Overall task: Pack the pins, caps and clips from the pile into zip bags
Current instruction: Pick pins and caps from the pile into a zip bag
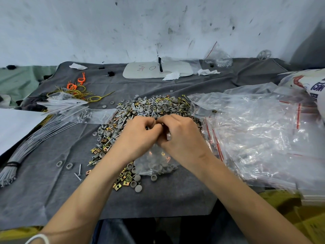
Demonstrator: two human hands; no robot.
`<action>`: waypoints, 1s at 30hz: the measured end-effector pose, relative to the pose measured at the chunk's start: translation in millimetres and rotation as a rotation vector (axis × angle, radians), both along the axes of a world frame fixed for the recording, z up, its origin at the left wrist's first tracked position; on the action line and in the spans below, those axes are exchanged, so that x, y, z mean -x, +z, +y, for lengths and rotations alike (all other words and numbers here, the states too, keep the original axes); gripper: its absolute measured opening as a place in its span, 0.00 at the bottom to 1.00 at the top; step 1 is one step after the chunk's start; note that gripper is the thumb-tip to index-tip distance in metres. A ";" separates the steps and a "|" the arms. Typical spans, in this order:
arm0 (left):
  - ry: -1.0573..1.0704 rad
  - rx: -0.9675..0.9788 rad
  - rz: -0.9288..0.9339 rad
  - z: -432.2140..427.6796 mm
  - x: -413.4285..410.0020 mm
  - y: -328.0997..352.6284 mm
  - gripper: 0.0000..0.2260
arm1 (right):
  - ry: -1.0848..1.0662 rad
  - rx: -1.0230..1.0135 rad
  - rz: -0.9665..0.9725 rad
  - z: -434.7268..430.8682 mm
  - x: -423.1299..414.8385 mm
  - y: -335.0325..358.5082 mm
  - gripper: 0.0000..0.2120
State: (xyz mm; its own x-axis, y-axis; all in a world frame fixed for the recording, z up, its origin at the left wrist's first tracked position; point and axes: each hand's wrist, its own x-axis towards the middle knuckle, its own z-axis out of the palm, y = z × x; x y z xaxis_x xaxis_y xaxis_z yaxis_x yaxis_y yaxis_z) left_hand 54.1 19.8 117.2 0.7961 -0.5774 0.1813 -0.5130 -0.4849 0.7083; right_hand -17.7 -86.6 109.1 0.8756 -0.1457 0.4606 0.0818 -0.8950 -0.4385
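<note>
- mostly clutter round the work, seen from the head camera: creased grey cloth [158, 196] spread under everything.
- at the far wall: white panel [140, 72] with red scribbles and a black strip, scraps of white tissue [171, 76] beside it, a clear pouch [218, 57] of metal bits standing to its right.
- to the left: white sheet [14, 125] at the frame edge, a bundle of grey rods [35, 138] tied with a black band, flat clear sleeves [65, 104] above it, loops of yellow and orange wire [79, 92] farther back.
- to the right: loose heap of empty bags [255, 134] with red seals, touching the right edge of the pile [153, 106]; printed sack [313, 85] beyond, cut by the frame.
- in the middle: that pile, made up of grey caps [138, 188], brass-coloured clips [126, 183] and silver pins [79, 170], with strays on the cloth off its left and near edges.
- across the pile's centre and hiding it: left hand [139, 131] and right hand [181, 136], knuckles up, fingertips meeting.
- both sets of fingers curled, pinching the top of one zip bag [154, 164]; the mouth itself buried between the fingers, so cannot tell whether sealed.
- zip bag trailing from under the right palm toward the viewer, lying on the near part of the pile between the two forearms, with grey caps inside.
- low at the left wrist: white band [38, 238].
</note>
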 end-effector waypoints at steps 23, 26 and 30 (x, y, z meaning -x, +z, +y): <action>-0.173 0.171 0.076 14.6 -4.0 -0.3 0.10 | 0.061 -0.427 -0.026 -22.3 8.4 -0.7 0.18; -0.258 0.263 0.149 15.4 2.4 -0.7 0.11 | 0.088 -0.527 0.005 -23.7 13.0 -1.2 0.18; -0.236 0.293 0.185 15.3 4.3 -1.1 0.11 | 0.095 -0.565 0.033 -24.3 15.4 -0.1 0.17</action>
State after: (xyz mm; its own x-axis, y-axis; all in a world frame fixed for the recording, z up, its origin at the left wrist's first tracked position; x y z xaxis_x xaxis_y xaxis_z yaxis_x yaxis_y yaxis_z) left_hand 49.8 35.0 116.1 0.6827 -0.6932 0.2310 -0.4369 -0.1338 0.8895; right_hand -33.1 -111.0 109.0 0.9094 -0.2817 0.3060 0.1282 -0.5102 -0.8505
